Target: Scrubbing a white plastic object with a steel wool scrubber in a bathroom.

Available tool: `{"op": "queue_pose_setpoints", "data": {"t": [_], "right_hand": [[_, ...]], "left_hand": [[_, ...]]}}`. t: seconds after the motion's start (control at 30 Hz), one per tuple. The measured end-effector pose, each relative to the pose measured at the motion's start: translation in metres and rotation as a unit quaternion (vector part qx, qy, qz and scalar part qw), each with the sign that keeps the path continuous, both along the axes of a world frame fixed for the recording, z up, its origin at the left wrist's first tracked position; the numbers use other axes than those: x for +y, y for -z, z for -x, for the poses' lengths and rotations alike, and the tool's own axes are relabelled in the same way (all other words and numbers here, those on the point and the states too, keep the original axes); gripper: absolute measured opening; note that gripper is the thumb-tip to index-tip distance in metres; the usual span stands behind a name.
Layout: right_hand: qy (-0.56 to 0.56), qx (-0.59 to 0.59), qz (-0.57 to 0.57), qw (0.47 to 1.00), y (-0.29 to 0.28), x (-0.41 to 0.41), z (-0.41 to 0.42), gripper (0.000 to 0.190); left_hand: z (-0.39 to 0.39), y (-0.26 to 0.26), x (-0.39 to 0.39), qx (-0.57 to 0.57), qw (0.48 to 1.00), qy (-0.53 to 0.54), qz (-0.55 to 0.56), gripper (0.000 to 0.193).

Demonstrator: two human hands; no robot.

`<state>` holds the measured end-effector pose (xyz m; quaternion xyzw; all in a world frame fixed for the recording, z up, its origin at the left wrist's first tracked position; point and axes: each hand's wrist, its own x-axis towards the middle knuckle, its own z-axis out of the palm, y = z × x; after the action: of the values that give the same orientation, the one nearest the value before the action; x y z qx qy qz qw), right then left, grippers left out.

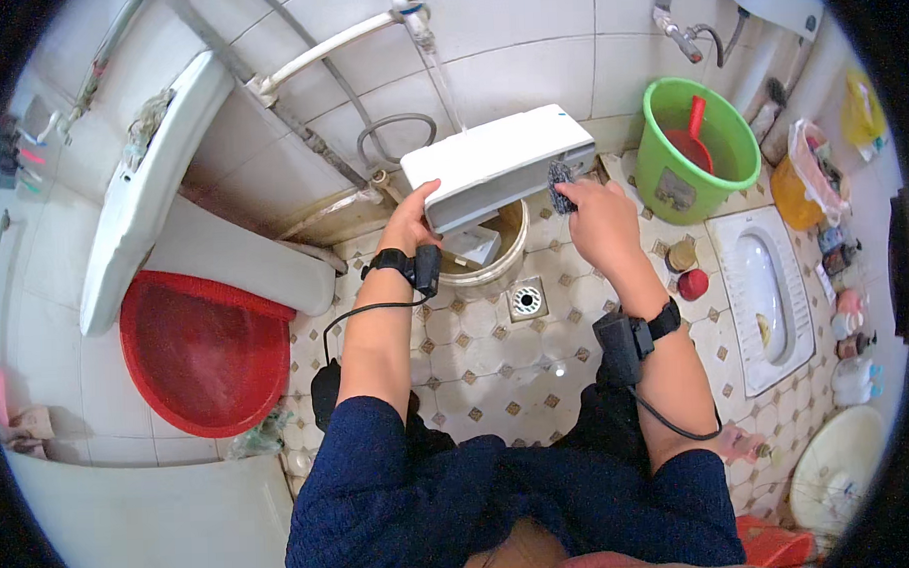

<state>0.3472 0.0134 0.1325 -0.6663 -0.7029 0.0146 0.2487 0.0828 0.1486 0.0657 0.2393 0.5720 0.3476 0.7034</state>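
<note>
My left hand (411, 225) grips the near left corner of a long white plastic box (495, 155), held tilted over a pale bucket (492, 279). A thin stream of water from the tap (413, 15) falls on the box's upper face. My right hand (602, 215) holds a dark wire scouring pad (561, 186) at the box's right end. Inside the bucket, under the box, a smaller white piece (476, 246) shows in part; the rest is hidden.
A green bucket (665, 179) with a red dipper (697, 133) stands at the right, near a squat toilet (763, 296). A red basin (202, 360) lies left beside the sink pedestal (236, 254). A floor drain (527, 300) and a red lid (692, 284) are on the tiles.
</note>
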Motion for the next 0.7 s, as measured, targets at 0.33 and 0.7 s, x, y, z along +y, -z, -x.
{"op": "queue_pose_setpoints", "data": {"t": [0.33, 0.7], "right_hand": [[-0.001, 0.018, -0.070, 0.997, 0.005, 0.005, -0.002, 0.029], [0.029, 0.028, -0.040, 0.998, 0.004, 0.002, -0.002, 0.027]], "left_hand": [[-0.003, 0.019, 0.052, 0.060, 0.997, 0.000, -0.052, 0.067], [-0.064, -0.007, 0.041, 0.175, 0.982, -0.064, -0.028, 0.081]]}}
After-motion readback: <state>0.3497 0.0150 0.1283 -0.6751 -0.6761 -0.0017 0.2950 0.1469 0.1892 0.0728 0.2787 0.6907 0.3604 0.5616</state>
